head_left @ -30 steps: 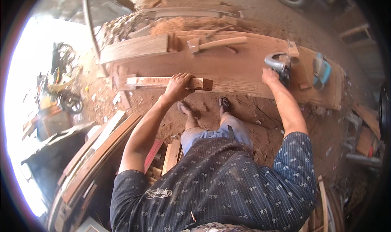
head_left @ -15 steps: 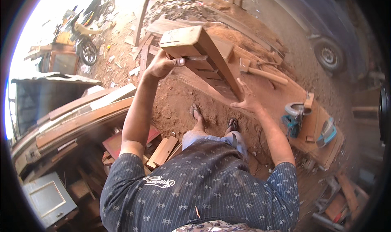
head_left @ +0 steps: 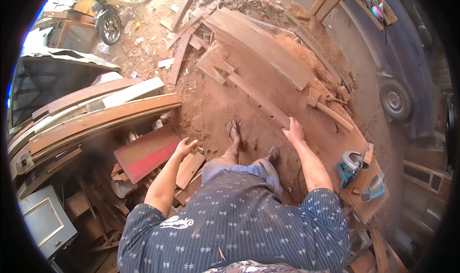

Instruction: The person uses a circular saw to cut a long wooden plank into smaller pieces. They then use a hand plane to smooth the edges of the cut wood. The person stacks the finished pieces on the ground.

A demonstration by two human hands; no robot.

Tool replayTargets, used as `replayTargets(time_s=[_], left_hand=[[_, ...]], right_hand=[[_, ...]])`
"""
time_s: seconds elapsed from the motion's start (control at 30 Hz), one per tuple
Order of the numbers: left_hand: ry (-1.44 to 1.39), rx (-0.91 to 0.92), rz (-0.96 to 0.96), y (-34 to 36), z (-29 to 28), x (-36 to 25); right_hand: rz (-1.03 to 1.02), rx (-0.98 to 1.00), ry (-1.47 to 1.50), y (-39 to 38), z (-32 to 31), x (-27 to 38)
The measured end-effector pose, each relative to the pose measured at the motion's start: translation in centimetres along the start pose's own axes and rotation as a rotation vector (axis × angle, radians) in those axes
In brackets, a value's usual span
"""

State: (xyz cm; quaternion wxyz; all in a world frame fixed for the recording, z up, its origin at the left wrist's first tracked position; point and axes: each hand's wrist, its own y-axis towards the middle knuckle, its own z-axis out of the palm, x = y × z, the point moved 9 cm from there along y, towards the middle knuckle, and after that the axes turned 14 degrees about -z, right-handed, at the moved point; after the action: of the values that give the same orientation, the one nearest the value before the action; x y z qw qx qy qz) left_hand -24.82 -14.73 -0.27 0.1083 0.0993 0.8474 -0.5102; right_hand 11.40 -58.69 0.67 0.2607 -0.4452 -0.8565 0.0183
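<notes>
one slotted timber (head_left: 261,99), lying along the workbench (head_left: 296,106); right hand (head_left: 294,131) touching one end (whether its fingers clasp it, cannot tell); left hand (head_left: 185,148) empty, fingers parted, near a red-edged panel (head_left: 148,151).

Right hand (head_left: 295,132) at beam (head_left: 261,98), seemingly touching

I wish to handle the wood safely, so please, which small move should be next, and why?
Perhaps bring the left hand to the far end of the slotted wooden beam. The beam lies on the workbench with only the right hand at its near end; the left hand is apart from it, apparently free, and could help steady it.
</notes>
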Motion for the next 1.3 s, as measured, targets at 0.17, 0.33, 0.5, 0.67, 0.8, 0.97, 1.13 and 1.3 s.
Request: replayTargets(time_s=[0.17,0.33,0.5,0.67,0.8,0.97,1.13,1.3], left_hand=[[-0.017,0.033,-0.535,-3.0,2.0,16.9],[-0.186,0.124,-0.444,-0.4,5.0,13.5],[-0.504,0.151,-0.161,3.2,7.2,1.1],[-0.395,0.118,0.056,-2.1,9.7,-9.3],[-0.251,0.147,0.104,-5.3,15.7,-11.3],[-0.054,0.174,0.126,-10.6,24.8,-13.2],[-0.02,0.345,0.434,-19.0,36.2,-21.8],[0.103,0.394,0.675,-27.8,45.3,-30.9]], right_hand=[[-0.022,-0.028,-0.032,3.2,-0.8,1.6],[-0.152,-0.149,-0.072,2.0,-2.4,0.8],[0.371,-0.257,0.168,-7.1,-9.2,-11.7],[0.713,0.334,-0.398,-20.5,-4.8,-25.4],[0.709,0.483,-0.341,-26.4,-1.1,-34.9],[0.673,0.404,-0.138,-27.0,-5.8,-33.3],[0.527,0.226,-0.039,-30.7,-21.9,-29.7],[0.356,-0.176,0.528,-36.6,-29.8,-22.0]])
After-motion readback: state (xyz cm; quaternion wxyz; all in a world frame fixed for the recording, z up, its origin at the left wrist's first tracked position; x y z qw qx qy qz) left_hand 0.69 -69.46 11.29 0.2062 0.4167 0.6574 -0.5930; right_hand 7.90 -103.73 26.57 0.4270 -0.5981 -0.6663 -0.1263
